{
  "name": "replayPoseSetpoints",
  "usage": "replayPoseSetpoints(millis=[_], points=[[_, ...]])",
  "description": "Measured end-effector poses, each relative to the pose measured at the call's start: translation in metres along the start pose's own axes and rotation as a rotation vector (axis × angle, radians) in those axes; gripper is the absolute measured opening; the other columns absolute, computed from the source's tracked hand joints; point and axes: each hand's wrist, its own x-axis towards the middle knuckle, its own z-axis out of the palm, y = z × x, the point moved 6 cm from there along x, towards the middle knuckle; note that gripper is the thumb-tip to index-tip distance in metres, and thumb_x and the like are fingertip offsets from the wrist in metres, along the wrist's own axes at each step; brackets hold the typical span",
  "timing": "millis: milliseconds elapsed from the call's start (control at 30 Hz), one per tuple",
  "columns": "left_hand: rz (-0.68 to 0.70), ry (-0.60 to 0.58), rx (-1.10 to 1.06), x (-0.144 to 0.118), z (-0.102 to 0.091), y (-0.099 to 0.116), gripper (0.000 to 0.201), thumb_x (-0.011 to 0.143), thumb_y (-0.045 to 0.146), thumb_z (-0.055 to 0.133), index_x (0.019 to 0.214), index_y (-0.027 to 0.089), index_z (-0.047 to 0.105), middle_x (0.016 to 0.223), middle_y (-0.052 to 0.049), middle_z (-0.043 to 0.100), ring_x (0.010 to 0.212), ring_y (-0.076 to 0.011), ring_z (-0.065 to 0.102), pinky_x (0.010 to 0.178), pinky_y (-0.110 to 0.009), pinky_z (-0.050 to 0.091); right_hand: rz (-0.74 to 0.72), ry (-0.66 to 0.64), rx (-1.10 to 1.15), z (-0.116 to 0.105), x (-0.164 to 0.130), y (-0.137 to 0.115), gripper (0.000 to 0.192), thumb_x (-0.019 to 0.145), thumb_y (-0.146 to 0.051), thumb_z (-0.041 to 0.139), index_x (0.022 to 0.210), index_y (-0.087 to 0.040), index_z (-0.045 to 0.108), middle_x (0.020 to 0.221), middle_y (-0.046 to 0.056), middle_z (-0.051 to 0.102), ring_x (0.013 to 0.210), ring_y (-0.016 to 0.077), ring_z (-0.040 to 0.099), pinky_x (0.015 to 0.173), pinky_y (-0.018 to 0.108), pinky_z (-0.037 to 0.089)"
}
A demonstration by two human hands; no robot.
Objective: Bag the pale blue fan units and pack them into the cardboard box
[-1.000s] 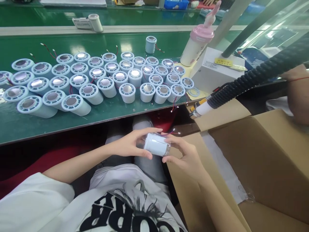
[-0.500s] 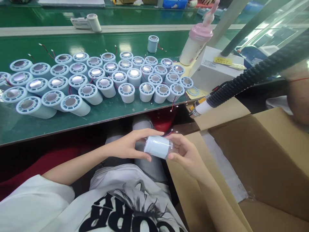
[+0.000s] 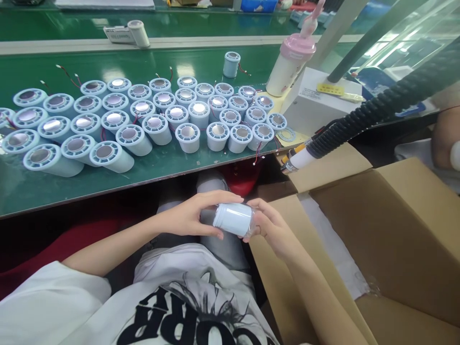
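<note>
Over my lap I hold a light blue cylinder (image 3: pixel 233 219) lying on its side, with clear plastic film around it. My left hand (image 3: pixel 192 214) curves round its left end, thumb below and fingers along the top. At the other end, my right hand (image 3: pixel 273 230) pinches the clear film, its thumb bent over the end. The cylinder's end faces are hidden from me. Beyond my hands, several similar cylinders (image 3: pixel 189 137) with round metal centres stand or lean on the green table (image 3: pixel 158 175), thin wires coming from some.
A large open cardboard box (image 3: pixel 377 230) is at my right, with a black corrugated hose (image 3: pixel 345 120) above it. Behind the hose are a grey-white metal box (image 3: pixel 316 103) and a pink-lidded bottle (image 3: pixel 293 62). One cylinder (image 3: pixel 230 67) stands apart. Another person's arm (image 3: pixel 447 129) shows at far right.
My right thumb and fingers have closed in on the cylinder's right end. Wire ends above that hand are out of sight now. The lone cylinder at the back has shifted slightly right.
</note>
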Motion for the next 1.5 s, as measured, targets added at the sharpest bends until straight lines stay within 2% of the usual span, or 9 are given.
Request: replayPoseSetpoints(millis=[433, 700, 800, 900, 967, 1033, 1100, 1267, 1500], points=[[0.066, 0.005, 0.024, 0.003, -0.002, 0.005, 0.071, 0.07, 0.019, 0.077, 0.135, 0.027, 0.048, 0.142, -0.013, 0.046, 0.13, -0.0289, 0.045, 0.105, -0.043, 0.04, 0.21, -0.016, 0.149, 0.013, 0.004, 0.013, 0.06, 0.066, -0.076, 0.057, 0.082, -0.019, 0.047, 0.049, -0.002, 0.061, 0.036, 0.0111, 0.058, 0.031, 0.014, 0.04], [0.022, 0.029, 0.005, 0.002, 0.001, 0.005, 0.062, 0.073, 0.022, 0.074, 0.131, 0.025, 0.051, 0.135, -0.014, 0.05, 0.125, -0.0283, 0.048, 0.101, -0.041, 0.044, 0.338, -0.1, 0.109, 0.018, 0.0, 0.021, 0.064, 0.083, -0.072, 0.031, 0.069, -0.014, 0.054, 0.053, 0.006, 0.062, 0.033, 0.0092, 0.054, 0.029, 0.015, 0.037], [-0.12, 0.06, -0.111, 0.001, 0.002, 0.003, 0.063, 0.075, 0.023, 0.073, 0.132, 0.025, 0.048, 0.132, -0.012, 0.051, 0.12, -0.0256, 0.052, 0.093, -0.034, 0.05, 0.113, 0.051, -0.108, 0.005, -0.001, 0.014, 0.049, 0.089, -0.061, 0.034, 0.082, -0.016, 0.054, 0.057, 0.003, 0.062, 0.039, 0.013, 0.057, 0.033, 0.021, 0.043], [-0.246, 0.074, -0.227, -0.001, 0.003, 0.002, 0.061, 0.076, 0.026, 0.072, 0.132, 0.025, 0.047, 0.126, -0.01, 0.055, 0.11, -0.0228, 0.058, 0.088, -0.032, 0.053, -0.429, 0.217, -0.493, -0.005, -0.012, -0.013, 0.023, 0.09, -0.032, 0.049, 0.111, -0.021, 0.049, 0.102, 0.011, 0.068, 0.081, 0.0198, 0.069, 0.066, 0.034, 0.058], [-0.287, 0.078, -0.276, -0.001, 0.004, 0.002, 0.06, 0.077, 0.027, 0.071, 0.132, 0.026, 0.046, 0.122, -0.009, 0.057, 0.102, -0.0208, 0.061, 0.082, -0.03, 0.054, -0.781, 0.155, -0.714, 0.002, -0.025, -0.025, 0.039, 0.085, -0.014, 0.055, 0.12, -0.028, 0.048, 0.134, 0.011, 0.052, 0.118, 0.0238, 0.055, 0.092, 0.045, 0.051], [-0.306, 0.07, -0.298, 0.0, 0.005, 0.001, 0.061, 0.077, 0.028, 0.07, 0.133, 0.027, 0.046, 0.12, -0.008, 0.058, 0.095, -0.0188, 0.063, 0.076, -0.027, 0.054, -0.933, 0.059, -0.829, 0.007, -0.032, -0.026, 0.048, 0.082, -0.006, 0.057, 0.121, -0.034, 0.052, 0.142, 0.006, 0.046, 0.129, 0.0248, 0.045, 0.101, 0.048, 0.045], [-0.292, 0.051, -0.28, 0.001, 0.007, 0.001, 0.066, 0.076, 0.028, 0.072, 0.135, 0.028, 0.044, 0.125, -0.008, 0.057, 0.098, -0.0199, 0.063, 0.078, -0.028, 0.054, -0.849, 0.024, -0.782, 0.005, -0.03, -0.024, 0.049, 0.082, -0.011, 0.062, 0.124, -0.035, 0.053, 0.139, 0.005, 0.05, 0.127, 0.0251, 0.048, 0.1, 0.046, 0.046], [-0.197, -0.01, -0.246, 0.002, 0.006, 0.008, 0.075, 0.073, 0.021, 0.075, 0.14, 0.027, 0.041, 0.142, -0.011, 0.045, 0.126, -0.0264, 0.049, 0.103, -0.038, 0.043, -0.453, -0.014, -0.287, -0.003, -0.019, -0.015, 0.047, 0.081, -0.044, 0.066, 0.125, -0.029, 0.057, 0.12, 0.008, 0.065, 0.106, 0.024, 0.064, 0.085, 0.036, 0.056], [-0.323, -0.078, -0.519, -0.004, 0.019, -0.011, 0.078, 0.076, 0.019, 0.072, 0.143, 0.03, 0.033, 0.137, -0.01, 0.05, 0.12, -0.0227, 0.054, 0.098, -0.036, 0.046, -0.348, 0.032, -0.408, -0.002, -0.013, -0.01, 0.045, 0.07, -0.043, 0.076, 0.112, -0.028, 0.069, 0.096, 0.003, 0.072, 0.072, 0.017, 0.065, 0.066, 0.029, 0.056]])
